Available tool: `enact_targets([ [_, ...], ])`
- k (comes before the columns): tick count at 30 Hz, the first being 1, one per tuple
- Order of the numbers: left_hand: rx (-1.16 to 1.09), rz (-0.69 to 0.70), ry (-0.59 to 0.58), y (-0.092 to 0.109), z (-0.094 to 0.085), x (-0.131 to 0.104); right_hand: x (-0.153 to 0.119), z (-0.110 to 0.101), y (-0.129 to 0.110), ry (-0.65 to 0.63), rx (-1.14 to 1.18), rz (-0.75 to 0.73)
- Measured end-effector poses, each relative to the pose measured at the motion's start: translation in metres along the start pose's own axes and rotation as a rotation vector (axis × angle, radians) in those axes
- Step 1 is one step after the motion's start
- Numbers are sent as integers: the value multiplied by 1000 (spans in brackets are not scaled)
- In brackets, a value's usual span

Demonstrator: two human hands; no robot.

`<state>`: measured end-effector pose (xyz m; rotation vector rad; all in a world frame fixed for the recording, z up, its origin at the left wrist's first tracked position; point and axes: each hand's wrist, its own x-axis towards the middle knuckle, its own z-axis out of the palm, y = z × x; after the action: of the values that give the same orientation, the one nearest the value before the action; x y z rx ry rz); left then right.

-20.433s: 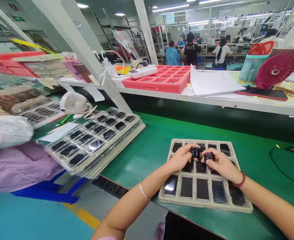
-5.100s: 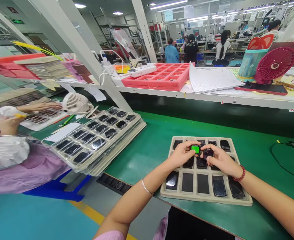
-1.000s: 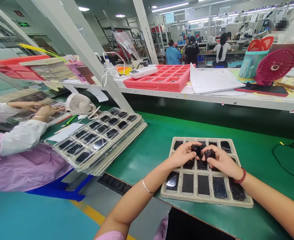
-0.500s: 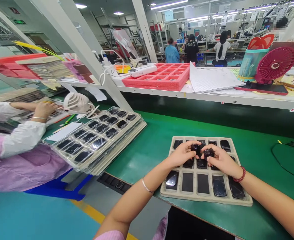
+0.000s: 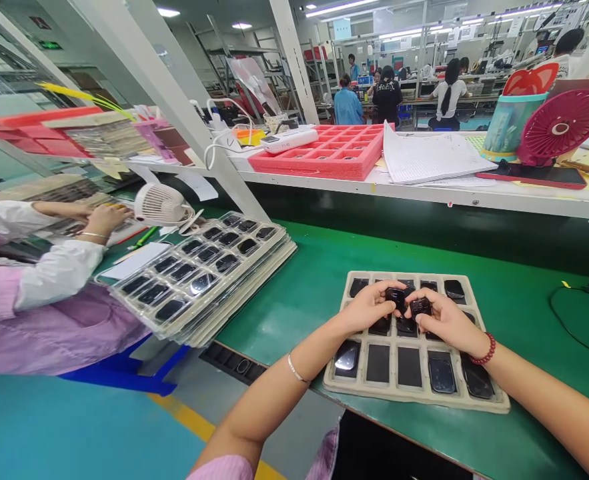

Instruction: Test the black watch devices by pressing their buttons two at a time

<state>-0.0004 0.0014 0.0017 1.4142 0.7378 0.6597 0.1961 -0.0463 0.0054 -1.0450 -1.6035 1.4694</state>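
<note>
Over the beige compartment tray [image 5: 414, 398], my left hand [image 5: 371, 308] pinches a small glossy black piece [image 5: 395, 298] with rounded corners. Close on its right, my right hand [image 5: 444, 323] grips a similar black piece [image 5: 420, 307] between thumb and fingers. The two pieces are nearly side by side; whether they touch I cannot tell. Dark glossy rectangular pieces, like watch screens, lie in many of the tray's compartments, such as the black screen piece [image 5: 441, 372] in the front row. Two front compartments show only a flat dark base. My hands cover part of the middle rows.
To the left, a tall stack of trays [image 5: 199, 270] with black pieces leans over the green table's edge. Behind it stands a white fan [image 5: 160, 203]. A co-worker's hands [image 5: 105, 219] work farther left. A shelf above holds a red foam tray [image 5: 324, 160], papers and a pink fan [image 5: 561, 127].
The view has shifted slightly, so the scene sits a little farther right. Both hands keep hold of their black pieces with hardly any movement over the tray.
</note>
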Motion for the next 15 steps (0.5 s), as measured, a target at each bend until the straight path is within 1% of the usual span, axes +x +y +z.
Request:
enact_targets([
  [9,8,-13,6,0,0,0,0,1,2,6,5,-11],
  [12,12,5,3,-2,-1,0,0,0,3,8,29,-25],
  [15,11,23,14,-2,-3,0,0,-2,4,9,45,-7],
])
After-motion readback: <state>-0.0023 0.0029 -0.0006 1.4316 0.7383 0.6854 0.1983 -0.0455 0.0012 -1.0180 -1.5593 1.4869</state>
